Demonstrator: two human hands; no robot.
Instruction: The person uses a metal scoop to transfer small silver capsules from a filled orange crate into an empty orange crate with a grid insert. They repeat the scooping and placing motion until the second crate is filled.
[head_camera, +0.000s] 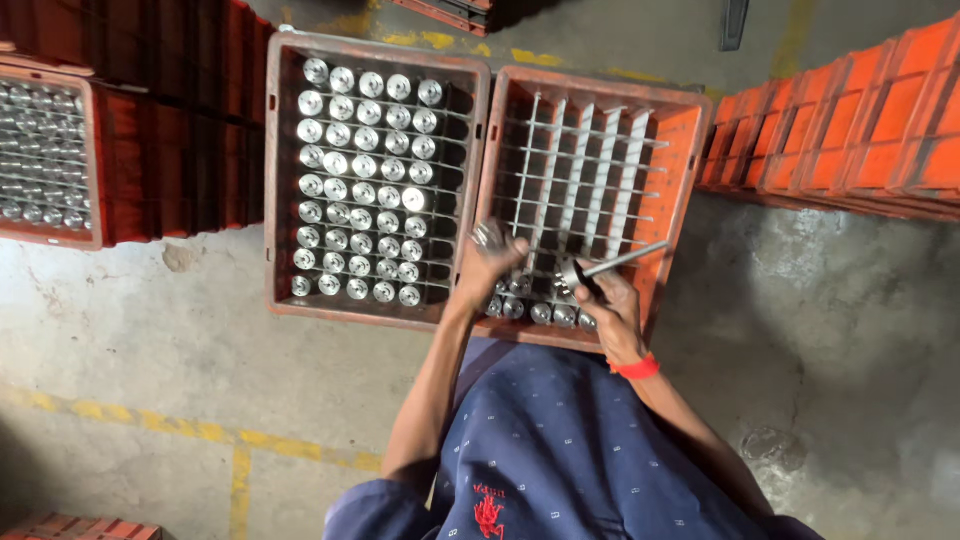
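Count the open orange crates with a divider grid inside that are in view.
3. One crate in the middle is full of shiny metal cylinders; the crate right of it is mostly empty; a third crate is cut off at the left edge. Others may lie outside the frame.

No packages, labels, signs or screens in view

full crate (283, 180) left | gridded crate (688, 160) right, touching | metal parts (540, 312) in its near row
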